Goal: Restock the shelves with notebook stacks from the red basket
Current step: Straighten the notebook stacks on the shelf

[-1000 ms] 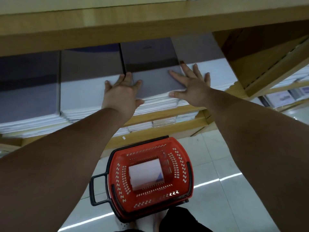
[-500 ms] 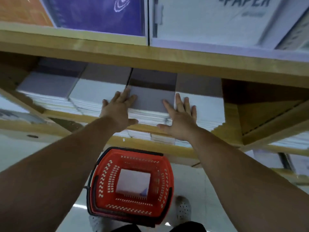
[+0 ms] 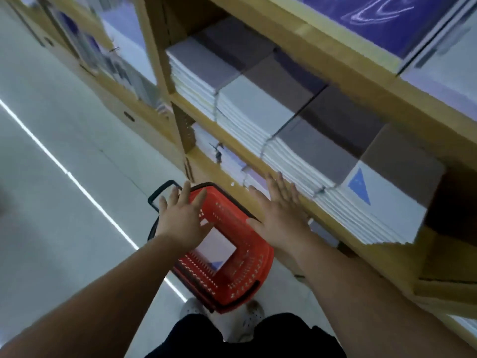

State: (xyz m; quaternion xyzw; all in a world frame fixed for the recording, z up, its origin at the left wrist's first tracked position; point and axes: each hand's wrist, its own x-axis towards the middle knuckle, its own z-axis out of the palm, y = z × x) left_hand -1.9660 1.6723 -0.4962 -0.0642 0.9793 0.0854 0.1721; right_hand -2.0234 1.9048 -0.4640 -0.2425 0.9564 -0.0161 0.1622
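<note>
The red basket point(image 3: 242, 277) stands on the floor by my feet, with a white notebook stack point(image 3: 219, 248) lying in its bottom. My left hand point(image 3: 184, 218) hovers over the basket's near-left part, fingers spread and holding nothing. My right hand point(image 3: 280, 215) is flat and empty just off the front edge of the wooden shelf point(image 3: 333, 223). On that shelf lie several notebook stacks side by side: a grey-topped one point(image 3: 307, 153), a white one with a blue triangle point(image 3: 376, 205), and others further left point(image 3: 247, 107).
A lower shelf point(image 3: 227, 161) with more stock sits under the filled one. Large purple pads point(image 3: 382, 19) stand on the shelf above. A wooden upright point(image 3: 154, 50) divides the shelving. The pale tiled floor point(image 3: 51, 164) stretches to the left.
Both hands have come off the grey-topped stack on the shelf and dropped down toward the basket. My view has swung left and tilted.
</note>
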